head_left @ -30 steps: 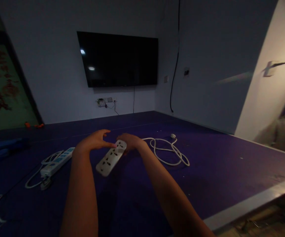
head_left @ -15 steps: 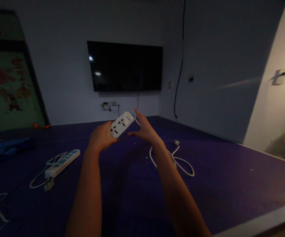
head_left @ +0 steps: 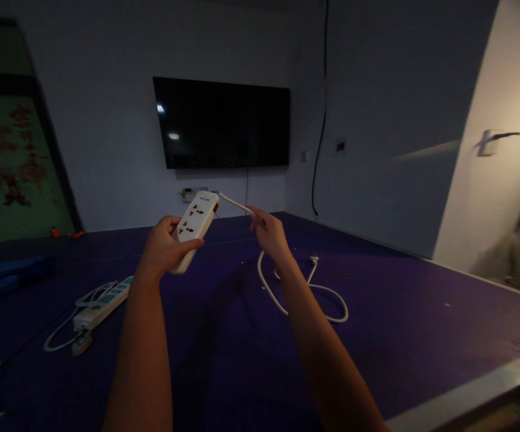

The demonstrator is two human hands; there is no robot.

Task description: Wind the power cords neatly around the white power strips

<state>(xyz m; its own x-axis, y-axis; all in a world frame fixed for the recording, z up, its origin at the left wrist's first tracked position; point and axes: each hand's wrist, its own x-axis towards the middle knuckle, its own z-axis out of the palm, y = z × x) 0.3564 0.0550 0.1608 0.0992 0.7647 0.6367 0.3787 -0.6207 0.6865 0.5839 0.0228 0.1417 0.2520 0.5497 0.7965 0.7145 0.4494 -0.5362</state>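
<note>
My left hand (head_left: 163, 243) grips a white power strip (head_left: 195, 219) by its lower end, holding it tilted above the purple surface. Dark socket holes face up toward me, and a dark switch shows on its side near the far end. A white power cord (head_left: 235, 204) leaves that far end and runs to my right hand (head_left: 266, 231), whose fingers are closed on it. Beyond the hand the cord drops to the surface and lies in loose loops, with its plug (head_left: 314, 260) resting at the far side of them.
A second power strip (head_left: 102, 309) with blue sockets and a coiled white cord lies at the left on the purple surface (head_left: 224, 336). Blue cloth (head_left: 12, 276) is further left. A television (head_left: 224, 123) hangs on the wall. A pale edge (head_left: 475, 390) runs along the right front.
My right hand has gone from open fingers beside the strip to a grip on its cord, drawing it out to the right. The strip has turned more upright and shifted left.
</note>
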